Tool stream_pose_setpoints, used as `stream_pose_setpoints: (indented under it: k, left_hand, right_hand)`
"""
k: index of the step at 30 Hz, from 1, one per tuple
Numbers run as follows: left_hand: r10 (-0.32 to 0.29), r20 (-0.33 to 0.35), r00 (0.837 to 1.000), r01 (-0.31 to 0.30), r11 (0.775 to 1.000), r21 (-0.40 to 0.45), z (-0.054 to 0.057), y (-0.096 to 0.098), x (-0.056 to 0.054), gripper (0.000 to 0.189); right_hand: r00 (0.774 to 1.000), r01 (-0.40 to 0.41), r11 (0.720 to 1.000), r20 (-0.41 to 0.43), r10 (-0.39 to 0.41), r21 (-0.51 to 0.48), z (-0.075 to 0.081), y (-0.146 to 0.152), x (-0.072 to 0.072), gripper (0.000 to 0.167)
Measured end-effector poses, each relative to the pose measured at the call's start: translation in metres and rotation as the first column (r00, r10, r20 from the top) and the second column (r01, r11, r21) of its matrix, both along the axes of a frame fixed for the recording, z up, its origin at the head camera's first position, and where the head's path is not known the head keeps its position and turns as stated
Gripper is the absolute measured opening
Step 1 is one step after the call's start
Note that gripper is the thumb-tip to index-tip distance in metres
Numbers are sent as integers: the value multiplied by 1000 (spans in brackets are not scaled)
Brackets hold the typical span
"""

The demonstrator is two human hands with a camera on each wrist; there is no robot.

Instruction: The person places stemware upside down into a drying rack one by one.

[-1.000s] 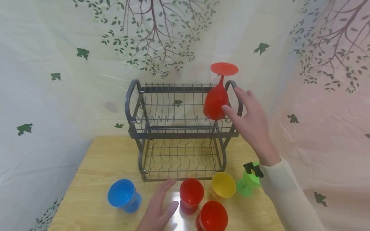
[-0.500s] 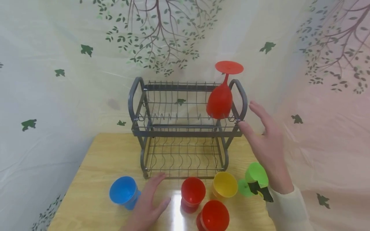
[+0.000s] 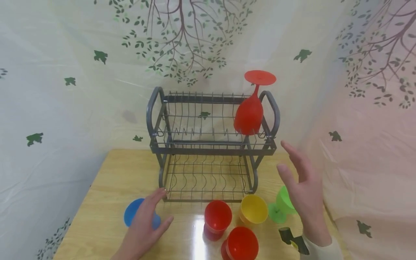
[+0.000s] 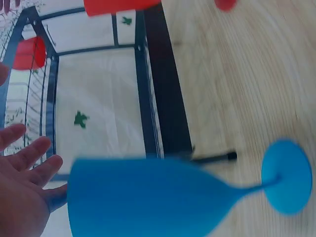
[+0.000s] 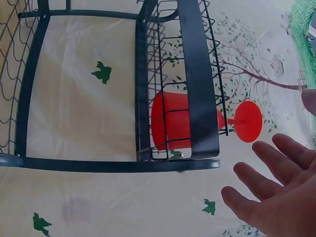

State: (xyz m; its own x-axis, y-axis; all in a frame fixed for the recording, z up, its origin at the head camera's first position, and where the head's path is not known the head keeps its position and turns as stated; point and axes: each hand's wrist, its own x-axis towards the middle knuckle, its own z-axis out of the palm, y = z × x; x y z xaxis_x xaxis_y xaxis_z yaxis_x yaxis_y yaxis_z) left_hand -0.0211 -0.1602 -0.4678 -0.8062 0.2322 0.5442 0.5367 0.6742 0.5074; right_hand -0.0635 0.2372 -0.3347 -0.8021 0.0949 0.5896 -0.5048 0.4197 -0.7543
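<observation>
An upside-down red goblet (image 3: 248,115) stands at the right end of the upper tier of a dark two-tier dish rack (image 3: 212,150), its foot up in the air. My right hand (image 3: 306,193) is open to the right of the rack, apart from that goblet and holding nothing. Over on the left, my left hand (image 3: 144,224) has its fingers spread and partly covers an upright blue goblet (image 3: 131,211). In the left wrist view the blue goblet's bowl (image 4: 138,197) lies right beside the open fingers (image 4: 30,153), which are not wrapped around it.
Two upright red goblets, one at the rack's front (image 3: 217,215) and one nearer (image 3: 242,243), stand on the wooden table (image 3: 107,187). A yellow goblet (image 3: 254,208) is beside them, with a green goblet (image 3: 284,202) near my right hand. A leaf-patterned sheet (image 3: 97,119) hangs behind.
My right hand has left the red goblet on the rack, moving down and rightward. My left hand has moved left from beside the red goblets to over the blue goblet.
</observation>
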Motion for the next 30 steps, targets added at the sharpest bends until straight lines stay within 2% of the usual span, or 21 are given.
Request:
stream_pose_setpoints:
  k: [5,9,14,19,22,27,28,30]
  left_hand:
    - [47,-10,999,-48,992,-119,-7,-25,-2,77]
    - [109,64,992,-92,968,-232,-9,-43,-4,83]
    - [196,195,961,-128,941,-314,-7,-59,-4,94]
    - [215,289,933,-112,935,-335,-4,-66,-6,106]
    - [229,361,904,-101,935,-339,-3,-68,-6,110]
    - [269,495,826,-82,927,-366,1,-69,-7,113]
    - [274,510,816,-78,925,-372,2,-70,-8,113]
    - [275,525,806,-71,925,-374,4,-70,-9,113]
  right_hand:
    - [999,-9,1000,50,10,-22,-16,1,14,48]
    - [992,9,1000,130,-6,-22,-27,1,21,48]
    - [973,34,999,229,-37,20,-36,0,28,47]
    - [964,29,997,262,-47,70,-45,2,32,47]
    - [963,17,996,266,-40,87,-50,2,35,48]
    - [953,6,996,301,-31,86,-57,-2,40,48]
    - [949,8,996,314,-34,84,-58,-2,41,48]
    - [940,16,996,338,-44,85,-61,-2,42,47]
